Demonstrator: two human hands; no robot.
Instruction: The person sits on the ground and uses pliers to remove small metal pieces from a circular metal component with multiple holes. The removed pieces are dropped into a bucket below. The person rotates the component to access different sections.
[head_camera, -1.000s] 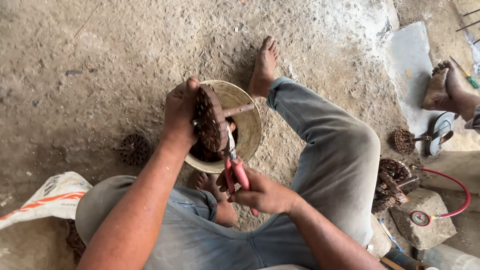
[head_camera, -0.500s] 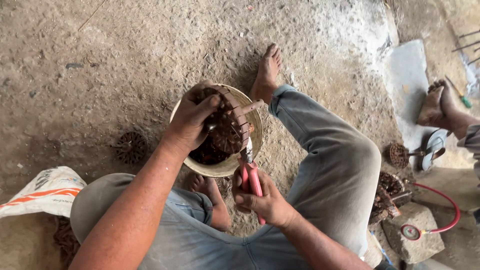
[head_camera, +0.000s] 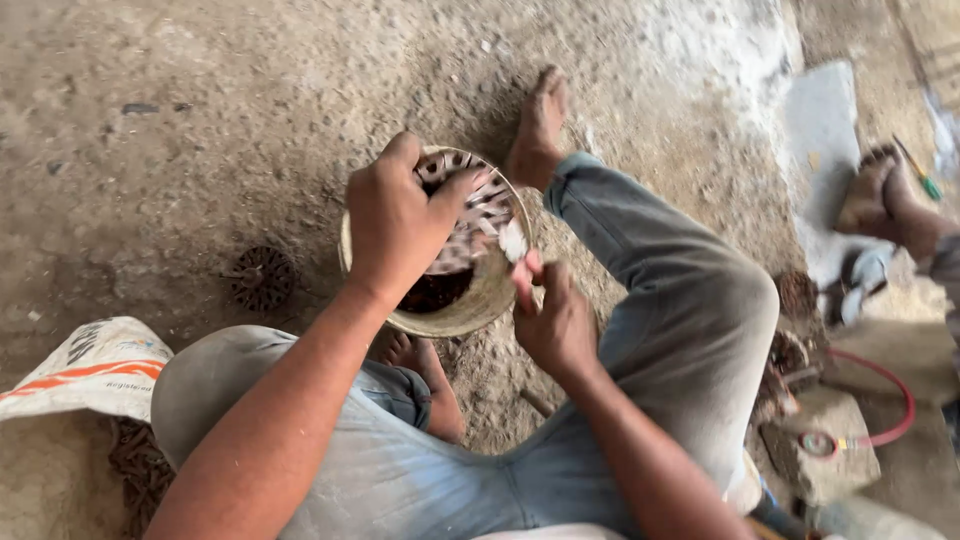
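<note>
Two hands at work: left hand (head_camera: 395, 225), right hand (head_camera: 555, 320). One round pale bowl (head_camera: 470, 310). One slotted metal core (head_camera: 470, 215) in bowl. One small pale scrap (head_camera: 513, 240) at right fingertips. One dark round wound core (head_camera: 262, 277) on floor. One white sack (head_camera: 85, 365). One red hose loop (head_camera: 890, 400). Person's own bare feet: two. Another person's foot (head_camera: 885, 200): one.

Tan bowl (head_camera: 470, 312), grey-blue trousers (head_camera: 680, 300), white orange-striped sack (head_camera: 85, 370), red hose (head_camera: 890, 400)
</note>
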